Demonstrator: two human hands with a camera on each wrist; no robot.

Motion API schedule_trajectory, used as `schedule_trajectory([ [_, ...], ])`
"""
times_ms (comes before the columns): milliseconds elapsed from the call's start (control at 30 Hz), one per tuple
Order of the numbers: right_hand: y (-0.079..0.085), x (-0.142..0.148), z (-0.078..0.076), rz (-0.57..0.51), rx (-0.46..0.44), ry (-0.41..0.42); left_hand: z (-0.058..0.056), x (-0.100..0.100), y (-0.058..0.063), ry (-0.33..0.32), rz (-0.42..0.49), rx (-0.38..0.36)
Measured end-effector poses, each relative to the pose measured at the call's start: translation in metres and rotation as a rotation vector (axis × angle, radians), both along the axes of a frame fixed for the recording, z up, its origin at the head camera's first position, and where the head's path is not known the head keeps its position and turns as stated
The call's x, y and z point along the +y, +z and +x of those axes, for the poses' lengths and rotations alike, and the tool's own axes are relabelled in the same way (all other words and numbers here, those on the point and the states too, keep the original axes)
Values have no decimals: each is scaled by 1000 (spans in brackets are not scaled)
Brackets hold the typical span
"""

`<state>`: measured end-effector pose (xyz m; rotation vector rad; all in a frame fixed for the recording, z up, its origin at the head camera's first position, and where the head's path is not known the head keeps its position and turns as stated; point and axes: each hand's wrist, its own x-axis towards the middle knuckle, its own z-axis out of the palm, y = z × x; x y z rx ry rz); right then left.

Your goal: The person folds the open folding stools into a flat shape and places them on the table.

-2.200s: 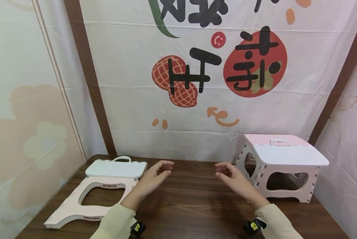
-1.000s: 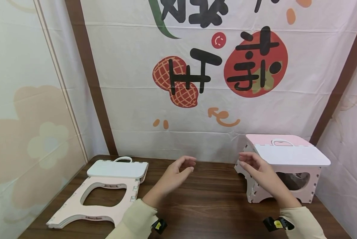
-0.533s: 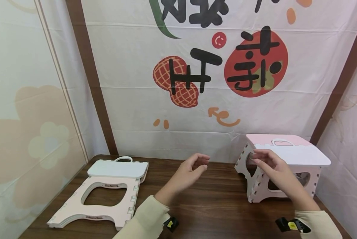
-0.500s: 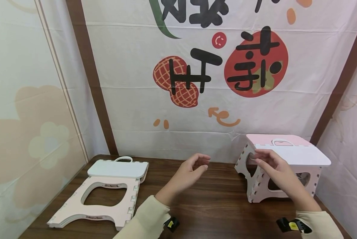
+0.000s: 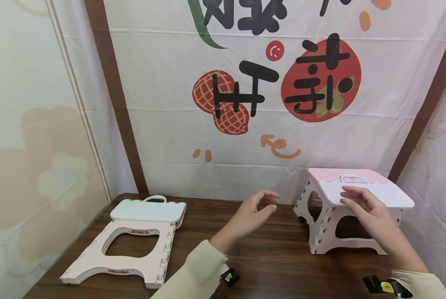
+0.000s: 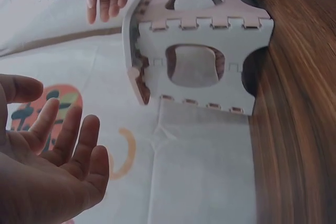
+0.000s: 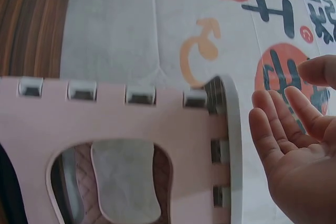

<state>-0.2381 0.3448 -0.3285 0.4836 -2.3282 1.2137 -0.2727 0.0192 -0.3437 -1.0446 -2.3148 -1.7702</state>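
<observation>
Nothing is in my left hand (image 5: pixel 255 212), which hovers over the middle of the table with loosely bent fingers, left of the standing stool. My right hand (image 5: pixel 368 207) is likewise bare and hangs in front of the unfolded folding stool (image 5: pixel 364 194), covering part of its white and pink top in the head view. In the right wrist view the hand (image 7: pixel 299 140) stays apart from the stool's top edge. Flat on the table at the left lies a folded folding stool (image 5: pixel 133 245), pale pink legs toward me and a white top with a handle at the far end.
Both stools rest on a dark brown wooden table (image 5: pixel 267 265). A printed white cloth (image 5: pixel 208 178) hangs just behind its far edge. More cloth hangs at the left and right sides. Black straps (image 5: pixel 387 286) sit at both wrists.
Both hands have moved right together, held apart at a similar distance. The right hand has passed from left of the standing stool to in front of its top. Both stools stay put.
</observation>
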Motion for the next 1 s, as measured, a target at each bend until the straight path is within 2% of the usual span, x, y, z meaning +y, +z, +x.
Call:
schedule_trajectory([
  [367, -8, 29, 4, -94, 76, -27, -5, 35, 2, 1, 28, 13],
  [667, -10, 44, 10, -125, 73, -60, -6, 56, 2, -14, 38, -50],
  [900, -13, 49, 14, -286, 59, 0, -4, 67, 1, 9, 16, -99],
  [1000, -15, 51, 13, -283, 76, -39, -5, 73, 0, 14, 29, -122],
])
